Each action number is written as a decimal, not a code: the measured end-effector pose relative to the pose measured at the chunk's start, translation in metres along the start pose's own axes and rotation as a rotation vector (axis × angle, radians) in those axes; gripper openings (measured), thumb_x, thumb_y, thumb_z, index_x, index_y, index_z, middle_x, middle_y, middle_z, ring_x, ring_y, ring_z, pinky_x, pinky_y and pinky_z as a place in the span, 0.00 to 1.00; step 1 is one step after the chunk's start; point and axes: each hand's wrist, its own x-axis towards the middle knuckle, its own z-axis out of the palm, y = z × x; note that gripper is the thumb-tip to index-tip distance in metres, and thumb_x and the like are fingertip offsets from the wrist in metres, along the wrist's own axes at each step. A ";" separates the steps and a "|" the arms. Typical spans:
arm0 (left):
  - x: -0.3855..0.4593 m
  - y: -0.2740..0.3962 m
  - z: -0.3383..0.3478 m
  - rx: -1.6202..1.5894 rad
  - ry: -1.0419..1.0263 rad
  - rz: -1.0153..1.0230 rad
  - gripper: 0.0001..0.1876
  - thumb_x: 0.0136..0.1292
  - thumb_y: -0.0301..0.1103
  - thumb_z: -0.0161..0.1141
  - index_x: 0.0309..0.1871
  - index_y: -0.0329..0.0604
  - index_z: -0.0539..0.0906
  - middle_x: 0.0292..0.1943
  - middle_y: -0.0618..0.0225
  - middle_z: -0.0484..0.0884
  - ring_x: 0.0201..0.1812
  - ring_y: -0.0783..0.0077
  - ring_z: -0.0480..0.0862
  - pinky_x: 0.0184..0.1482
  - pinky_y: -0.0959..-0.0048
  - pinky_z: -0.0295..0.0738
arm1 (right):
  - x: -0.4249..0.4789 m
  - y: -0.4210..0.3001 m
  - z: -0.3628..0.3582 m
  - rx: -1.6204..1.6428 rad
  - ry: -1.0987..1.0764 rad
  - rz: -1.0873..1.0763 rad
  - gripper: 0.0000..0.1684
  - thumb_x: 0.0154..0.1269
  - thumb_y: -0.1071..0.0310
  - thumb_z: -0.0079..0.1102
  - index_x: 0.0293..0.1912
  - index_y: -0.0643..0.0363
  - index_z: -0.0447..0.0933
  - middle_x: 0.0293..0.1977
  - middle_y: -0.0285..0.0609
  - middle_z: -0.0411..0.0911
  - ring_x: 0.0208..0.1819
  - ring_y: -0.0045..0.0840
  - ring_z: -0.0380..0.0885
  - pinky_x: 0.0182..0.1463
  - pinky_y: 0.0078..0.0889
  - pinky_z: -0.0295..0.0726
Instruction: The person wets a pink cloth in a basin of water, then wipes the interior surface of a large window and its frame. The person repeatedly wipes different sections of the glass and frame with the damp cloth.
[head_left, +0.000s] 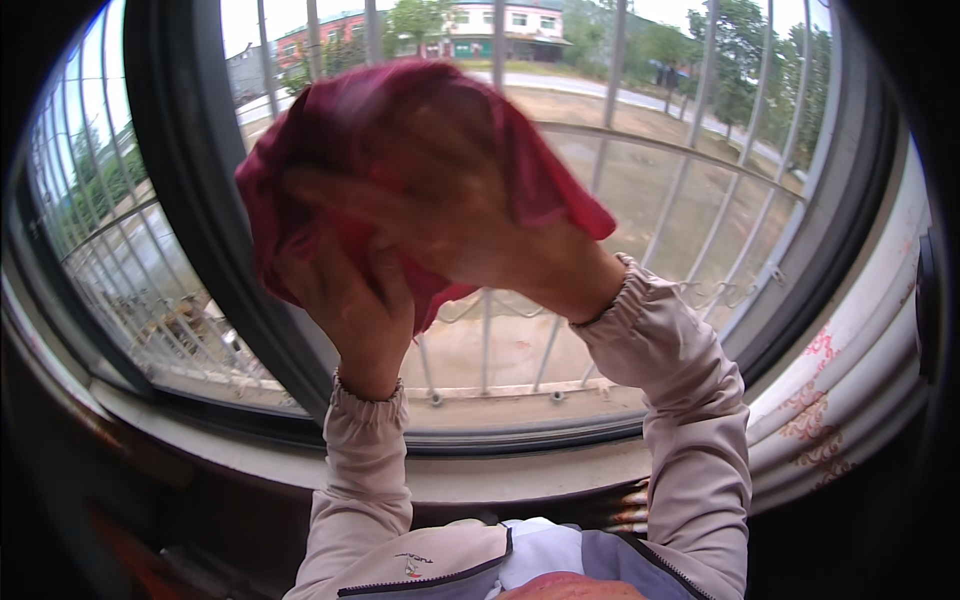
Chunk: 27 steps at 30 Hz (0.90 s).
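Observation:
A dark red cloth (555, 172) is bunched around both hands in front of a barred window, its loose corner hanging to the right. My left hand (352, 300) comes up from below, its fingers against the lower part of the cloth. Across the middle of the cloth lies my right hand (465, 217), blurred, with some fingertips hidden in shade and folds. Behind the hands stands the dark window frame (180, 150). Whether the cloth touches the glass cannot be told.
Metal bars (664, 217) stand outside the window. A pale sill (480, 476) runs below it. Right of the window hangs a patterned curtain (817, 405). At the lower left, dark objects are hard to make out. Outside are a yard, a road and buildings.

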 end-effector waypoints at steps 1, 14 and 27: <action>-0.004 -0.010 -0.005 0.000 -0.022 -0.028 0.31 0.75 0.48 0.51 0.71 0.32 0.68 0.67 0.37 0.69 0.67 0.34 0.68 0.68 0.43 0.60 | 0.005 -0.008 0.010 0.066 0.060 -0.041 0.32 0.57 0.64 0.63 0.64 0.45 0.75 0.54 0.42 0.79 0.58 0.34 0.77 0.64 0.45 0.75; 0.058 0.039 0.011 -0.007 0.027 0.119 0.34 0.76 0.48 0.49 0.77 0.37 0.60 0.69 0.42 0.70 0.70 0.40 0.69 0.71 0.50 0.59 | -0.014 0.043 -0.042 -0.285 -0.012 -0.162 0.25 0.57 0.65 0.62 0.56 0.49 0.82 0.54 0.38 0.82 0.60 0.34 0.78 0.71 0.48 0.70; -0.051 0.318 0.122 -0.718 -0.310 0.587 0.15 0.61 0.39 0.57 0.45 0.43 0.87 0.67 0.55 0.76 0.66 0.61 0.75 0.64 0.57 0.72 | -0.344 0.078 -0.226 -0.768 0.099 0.684 0.28 0.72 0.52 0.53 0.63 0.59 0.75 0.60 0.58 0.73 0.61 0.54 0.71 0.66 0.54 0.65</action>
